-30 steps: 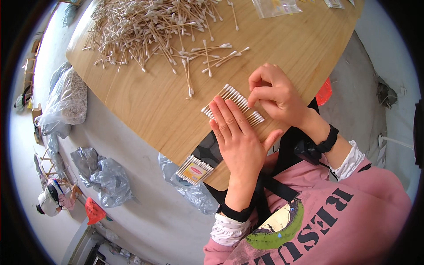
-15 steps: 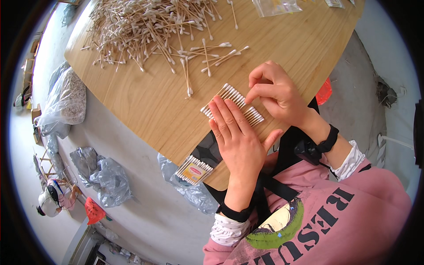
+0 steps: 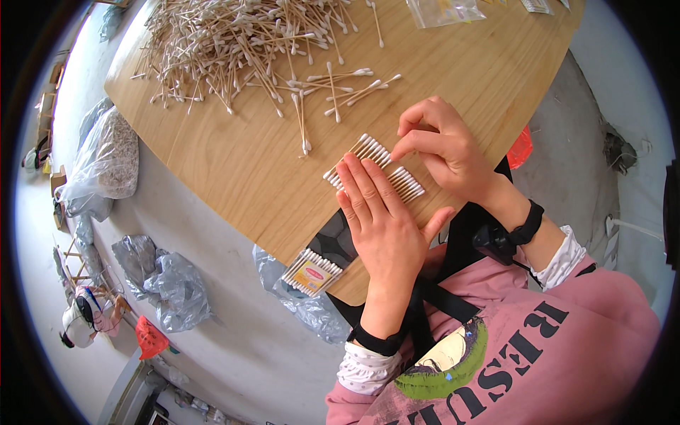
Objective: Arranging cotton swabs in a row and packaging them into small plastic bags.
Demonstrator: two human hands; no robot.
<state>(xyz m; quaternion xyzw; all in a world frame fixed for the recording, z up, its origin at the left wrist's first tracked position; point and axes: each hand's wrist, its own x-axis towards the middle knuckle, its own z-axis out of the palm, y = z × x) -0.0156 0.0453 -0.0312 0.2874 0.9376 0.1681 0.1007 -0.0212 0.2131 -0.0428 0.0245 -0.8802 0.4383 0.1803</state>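
Observation:
A neat row of cotton swabs (image 3: pixel 370 151) with wooden sticks lies on the round wooden table (image 3: pixel 234 170). My left hand (image 3: pixel 382 212) rests flat on the row, fingers stretched out and pressing it down. My right hand (image 3: pixel 443 145) is at the row's far side, its index finger touching the swab tips. A big loose heap of swabs (image 3: pixel 234 42) covers the far part of the table, with a few stray swabs (image 3: pixel 333 88) lying between the heap and the row.
A small packed bundle of swabs (image 3: pixel 312 273) sits at the table's near edge. Clear plastic bags (image 3: pixel 446 10) lie at the far edge. On the floor to the left are plastic sacks (image 3: pixel 106 159) and crumpled grey bags (image 3: pixel 166 280).
My right index finger has shifted slightly along the swab tips. My left hand stays flat on the row.

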